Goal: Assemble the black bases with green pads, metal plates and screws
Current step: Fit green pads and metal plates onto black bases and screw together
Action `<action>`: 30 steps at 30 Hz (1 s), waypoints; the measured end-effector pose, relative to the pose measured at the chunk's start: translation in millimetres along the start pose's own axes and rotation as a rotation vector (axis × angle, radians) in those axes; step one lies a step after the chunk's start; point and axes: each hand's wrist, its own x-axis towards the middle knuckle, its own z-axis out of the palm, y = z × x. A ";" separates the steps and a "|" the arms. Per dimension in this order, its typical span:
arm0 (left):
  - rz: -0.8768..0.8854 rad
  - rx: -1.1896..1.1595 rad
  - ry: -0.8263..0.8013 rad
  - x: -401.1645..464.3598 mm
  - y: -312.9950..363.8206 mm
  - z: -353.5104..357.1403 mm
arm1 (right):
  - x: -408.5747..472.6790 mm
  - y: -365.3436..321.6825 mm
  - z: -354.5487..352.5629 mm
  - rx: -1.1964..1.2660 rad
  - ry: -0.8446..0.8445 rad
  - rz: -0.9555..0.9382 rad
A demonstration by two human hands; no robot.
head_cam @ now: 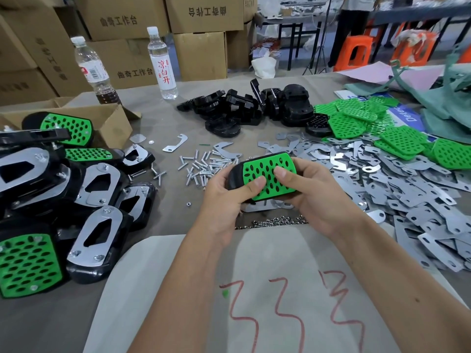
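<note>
Together, left hand point(224, 197) and right hand point(313, 192) grip a black base point(233, 174), thumbs pressing its green pad point(267, 174).

At the centre of the surface point(163, 225) both hands hold one base with its pad point(265, 175) on top. The screws point(201, 166) lie at 11 o'clock of it, the bases point(244, 110) at 12, the pads point(377, 123) at 2, the metal plates point(397, 184) at 3. The finished pieces point(63, 200) lie at 9, with a carton point(112, 123) and two bottles point(162, 63) behind them.
</note>
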 end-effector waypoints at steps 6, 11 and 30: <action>-0.064 -0.033 0.105 -0.9 -1.5 3.4 | 2.0 2.7 0.9 -0.009 0.026 -0.004; 0.006 0.077 0.153 3.0 -4.2 1.0 | 1.6 5.0 3.3 -0.085 0.095 -0.020; -0.021 -0.007 0.186 2.6 -2.8 1.1 | 2.1 0.6 2.6 -0.068 0.066 -0.042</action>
